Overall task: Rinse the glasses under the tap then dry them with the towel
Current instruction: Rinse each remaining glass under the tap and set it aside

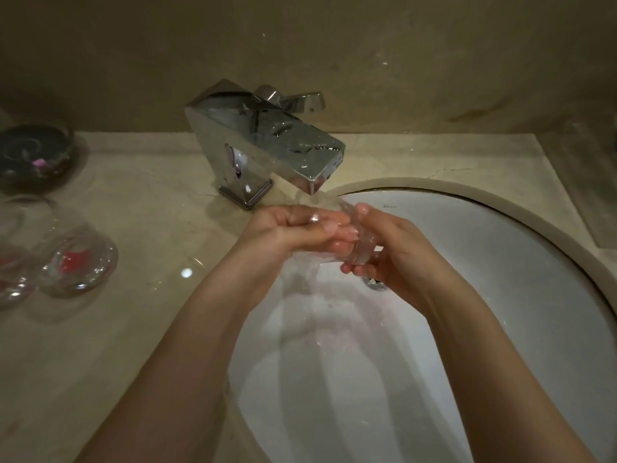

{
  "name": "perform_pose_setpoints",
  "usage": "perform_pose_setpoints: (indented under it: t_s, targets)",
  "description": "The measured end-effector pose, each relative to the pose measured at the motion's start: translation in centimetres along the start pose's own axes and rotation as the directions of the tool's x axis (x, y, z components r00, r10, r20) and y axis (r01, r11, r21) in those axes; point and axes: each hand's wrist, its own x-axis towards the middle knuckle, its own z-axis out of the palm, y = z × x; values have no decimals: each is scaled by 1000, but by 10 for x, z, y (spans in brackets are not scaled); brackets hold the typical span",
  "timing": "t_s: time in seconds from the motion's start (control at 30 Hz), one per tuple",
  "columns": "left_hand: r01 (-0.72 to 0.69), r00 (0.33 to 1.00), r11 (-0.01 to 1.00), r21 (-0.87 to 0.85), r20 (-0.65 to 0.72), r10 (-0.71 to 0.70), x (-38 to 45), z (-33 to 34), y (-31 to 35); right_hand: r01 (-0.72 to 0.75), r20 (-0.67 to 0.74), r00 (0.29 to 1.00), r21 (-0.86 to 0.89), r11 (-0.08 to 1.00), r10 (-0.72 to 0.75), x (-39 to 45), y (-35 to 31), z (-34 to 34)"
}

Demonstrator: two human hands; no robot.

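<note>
A clear glass (359, 243) lies on its side between both hands, right under the spout of the chrome tap (267, 142), above the white sink (500, 262). My left hand (290, 228) wraps the glass from the left, fingers across its side. My right hand (390, 248) grips its thick base end from the right. Water runs from the spout over the hands. Two more clear glasses (76, 262) with red in the bottom stand on the counter at the left. No towel is in view.
A dark round dish (33, 152) sits at the back left of the beige stone counter (150, 228). The sink drain (375, 283) shows below my right hand. The tap lever points right, against the back wall.
</note>
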Motion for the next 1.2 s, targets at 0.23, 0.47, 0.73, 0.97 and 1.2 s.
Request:
perform_pose_setpoints:
  t_s: [0.23,0.47,0.73,0.97,1.2]
  targets:
    - [-27,1000,1000,-13,-16,27,-1,0,-1,49,84,995,92,995,-57,0,2,-8]
    - [-43,999,999,-12,-2,43,2,-1,-1,-16,95,995,58,998,11,1,-2,-11]
    - [-39,999,998,-40,16,40,4,2,-8,-146,97,985,62,987,140,3,-5,-16]
    - [-5,1000,997,-76,28,8,6,4,-9,81,110,991,-7,997,-79,6,-1,-21]
    - [-11,999,1000,-20,42,12,7,9,-8,-219,133,967,4,976,217,8,-11,-15]
